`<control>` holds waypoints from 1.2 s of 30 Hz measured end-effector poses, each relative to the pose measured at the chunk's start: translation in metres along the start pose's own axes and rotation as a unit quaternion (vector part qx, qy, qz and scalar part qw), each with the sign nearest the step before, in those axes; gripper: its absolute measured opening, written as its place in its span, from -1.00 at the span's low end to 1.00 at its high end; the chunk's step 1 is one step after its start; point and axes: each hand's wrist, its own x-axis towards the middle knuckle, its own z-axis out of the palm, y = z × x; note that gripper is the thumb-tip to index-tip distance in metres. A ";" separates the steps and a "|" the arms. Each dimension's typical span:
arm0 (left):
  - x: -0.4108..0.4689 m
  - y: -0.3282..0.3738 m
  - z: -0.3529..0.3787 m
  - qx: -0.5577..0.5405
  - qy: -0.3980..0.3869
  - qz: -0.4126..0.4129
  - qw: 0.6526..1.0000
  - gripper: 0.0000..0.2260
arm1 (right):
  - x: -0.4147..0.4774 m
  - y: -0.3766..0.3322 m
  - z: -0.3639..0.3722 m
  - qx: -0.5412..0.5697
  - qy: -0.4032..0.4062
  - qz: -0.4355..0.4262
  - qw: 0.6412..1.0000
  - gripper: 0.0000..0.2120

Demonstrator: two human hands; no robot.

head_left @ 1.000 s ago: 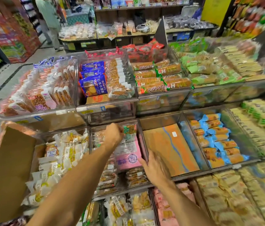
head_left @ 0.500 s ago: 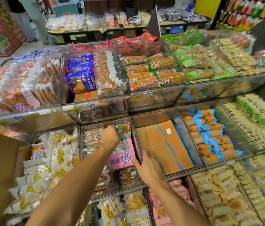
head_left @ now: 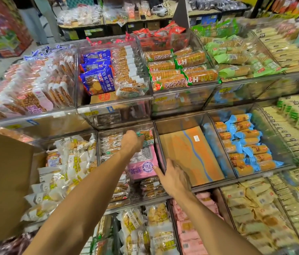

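Person is working at one clear bin (head_left: 124, 127) of the snack display, apparently restocking or tidying it. Landmark: the pink packet (head_left: 143, 163) lying flat in that bin.

Left grip (head_left: 133, 143) is reaching just beyond the pink packet and closing on a green-and-orange snack pack (head_left: 147, 135). That pack is standing against the bin's back wall, touching the pink packet's far edge. The fingers are hiding behind the knuckles. It looks like a pinch on the pack's near corner, though I am not certain. Probably the person is seating it upright so the label is facing shoppers.

Right grip (head_left: 174, 176) is lying open at the pink packet's near right corner, thumb touching its edge, fingers spreading over the bin's divider. It is likely steadying the packet so nothing is sliding while the other hand is working.

Right of the pink packet, past the divider, an orange cardboard sheet (head_left: 191, 153) is lining the next bin. Further right, blue-wrapped rolls (head_left: 246, 144) are lying in rows.

Left of the pink packet, well apart, a cardboard box (head_left: 3, 181) is standing open, presumably the stock source.
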 end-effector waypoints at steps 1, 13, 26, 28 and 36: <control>-0.004 0.001 -0.002 0.008 0.005 0.005 1.000 -0.42 | 0.000 0.000 0.000 0.004 0.000 0.001 1.000 -0.15; -0.093 0.008 -0.064 0.312 0.106 0.232 0.915 -0.63 | -0.008 -0.018 -0.046 -0.012 -0.022 0.018 1.000 -0.16; -0.161 0.078 -0.079 0.400 0.130 0.334 0.844 -0.60 | -0.035 0.018 -0.194 -0.108 0.139 -0.018 0.984 -0.46; -0.176 0.098 -0.066 0.413 0.132 0.354 0.828 -0.62 | -0.050 0.041 -0.210 -0.112 0.145 -0.005 0.983 -0.48; -0.256 0.201 0.028 0.403 0.083 0.439 0.799 -0.59 | -0.123 0.179 -0.274 -0.084 0.179 0.098 0.975 -0.44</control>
